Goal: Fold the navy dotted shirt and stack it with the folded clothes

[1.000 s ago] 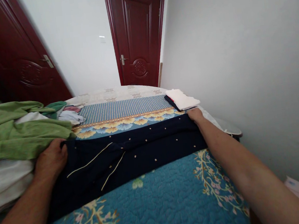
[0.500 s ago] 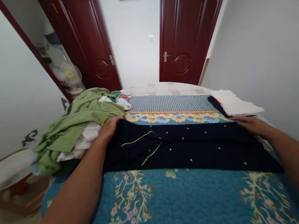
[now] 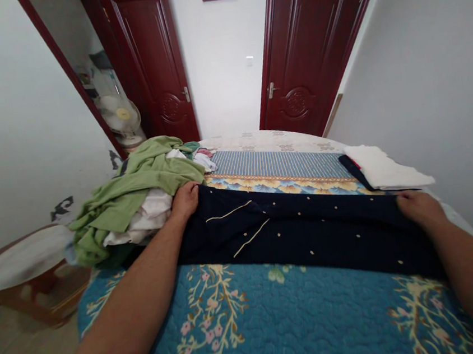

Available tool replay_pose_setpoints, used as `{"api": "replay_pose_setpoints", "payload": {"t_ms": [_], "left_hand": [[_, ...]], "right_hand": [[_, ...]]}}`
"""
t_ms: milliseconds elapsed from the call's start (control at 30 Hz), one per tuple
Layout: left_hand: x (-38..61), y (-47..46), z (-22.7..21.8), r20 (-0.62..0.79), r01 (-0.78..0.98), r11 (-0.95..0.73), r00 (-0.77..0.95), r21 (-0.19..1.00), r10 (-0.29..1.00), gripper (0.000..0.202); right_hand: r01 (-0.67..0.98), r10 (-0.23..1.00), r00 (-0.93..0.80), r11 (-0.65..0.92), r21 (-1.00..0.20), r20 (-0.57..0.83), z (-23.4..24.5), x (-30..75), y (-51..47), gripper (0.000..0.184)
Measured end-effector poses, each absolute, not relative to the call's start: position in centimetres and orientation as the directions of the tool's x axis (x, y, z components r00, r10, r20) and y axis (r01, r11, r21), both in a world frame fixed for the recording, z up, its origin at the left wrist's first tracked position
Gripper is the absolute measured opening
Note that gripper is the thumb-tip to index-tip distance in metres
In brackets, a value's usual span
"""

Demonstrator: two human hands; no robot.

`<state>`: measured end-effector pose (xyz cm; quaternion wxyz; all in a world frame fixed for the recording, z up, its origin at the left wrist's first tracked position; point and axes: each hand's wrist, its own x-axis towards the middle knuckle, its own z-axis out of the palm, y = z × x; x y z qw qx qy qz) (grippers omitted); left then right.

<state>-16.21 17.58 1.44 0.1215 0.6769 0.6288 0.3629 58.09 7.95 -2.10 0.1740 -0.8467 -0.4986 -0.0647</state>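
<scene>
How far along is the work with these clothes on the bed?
Done: a folded white stack sits on a dark garment at the bed's far right. In hand: the left hand and right hand spread a navy dotted garment on the quilt. Left: a loose heap of green and white clothes.

A single head-worn camera sits above the near end of the bed (image 3: 277, 319), facing forward and down along its length. The bed fills the lower frame at close range, with the left hand (image 3: 185, 201) and right hand (image 3: 419, 208) near mid-frame. The left door (image 3: 148, 62), right door (image 3: 315, 45) and far wall (image 3: 223, 49) stand well off at upper frame.
</scene>
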Motion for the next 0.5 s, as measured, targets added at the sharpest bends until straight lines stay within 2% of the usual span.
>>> {"api": "replay_pose_setpoints", "payload": {"t_ms": [67,267,367,433,500], "left_hand": [[-16.0,17.6,1.4,0.344,0.774,-0.187,-0.043,0.605,0.938,0.039],[-15.9,16.8,2.0,0.335,0.781,-0.226,0.023,0.583,0.942,0.038],[-14.6,15.3,3.8,0.417,0.850,-0.270,0.067,0.452,0.907,0.039],[-13.1,14.1,5.4,0.507,0.875,-0.351,0.148,0.333,0.849,0.039],[-11.2,12.7,6.8,0.534,0.853,-0.446,0.252,0.272,0.807,0.038]], "right_hand": [[0.867,0.846,0.495,-0.463,-0.185,0.200,-2.3,58.0,8.0,0.035],[0.874,0.863,0.484,-0.471,-0.117,0.144,-2.2,57.7,8.3,0.037],[0.863,0.853,0.505,-0.497,-0.094,0.127,-1.8,57.2,8.2,0.034],[0.855,0.848,0.518,-0.509,-0.096,0.115,-1.4,56.7,8.0,0.031],[0.839,0.832,0.543,-0.535,-0.095,0.115,-0.8,55.8,7.4,0.029]]}}
